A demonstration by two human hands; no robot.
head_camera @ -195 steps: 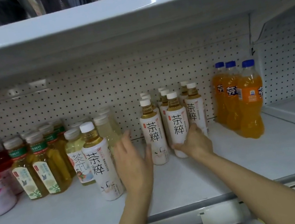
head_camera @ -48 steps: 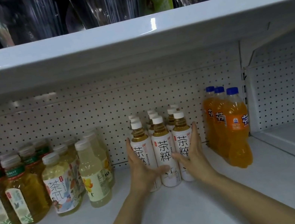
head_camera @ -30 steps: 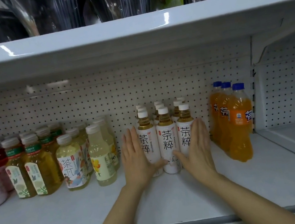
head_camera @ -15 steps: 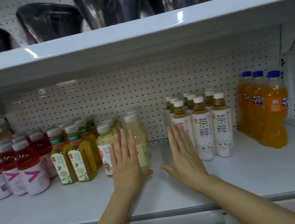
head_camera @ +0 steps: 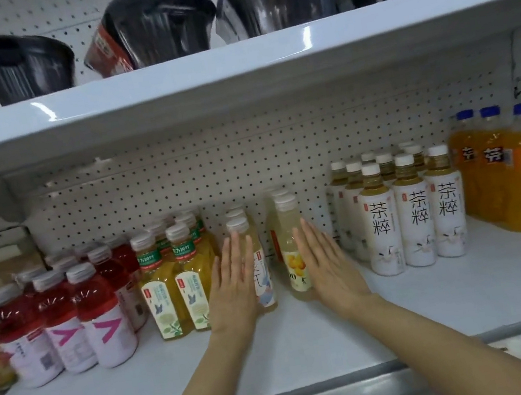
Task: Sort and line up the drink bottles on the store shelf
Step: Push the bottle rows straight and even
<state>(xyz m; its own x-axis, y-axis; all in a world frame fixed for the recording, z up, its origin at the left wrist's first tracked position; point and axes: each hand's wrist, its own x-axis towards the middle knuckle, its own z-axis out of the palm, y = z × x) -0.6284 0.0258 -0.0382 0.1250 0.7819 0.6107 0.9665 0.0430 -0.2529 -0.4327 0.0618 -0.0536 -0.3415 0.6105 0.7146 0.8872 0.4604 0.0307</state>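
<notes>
Our left hand (head_camera: 232, 284) and right hand (head_camera: 328, 262) are both flat, fingers straight, gripping nothing. They bracket two short rows at mid-shelf: the left palm lies against the front illustrated-label tea bottle (head_camera: 262, 273), the right beside the pale yellow fruit-label bottle (head_camera: 294, 254); contact there is unclear. We judge this placement is meant to press the two rows together and square. Every bottle stands upright, cap up, on the white shelf (head_camera: 410, 306), labels facing us.

At frame centre, the left hand (head_camera: 233, 285) and right hand (head_camera: 328, 265), fingers straight, flank two pale yellow bottles (head_camera: 293, 250) on the white shelf (head_camera: 314, 355).
</notes>
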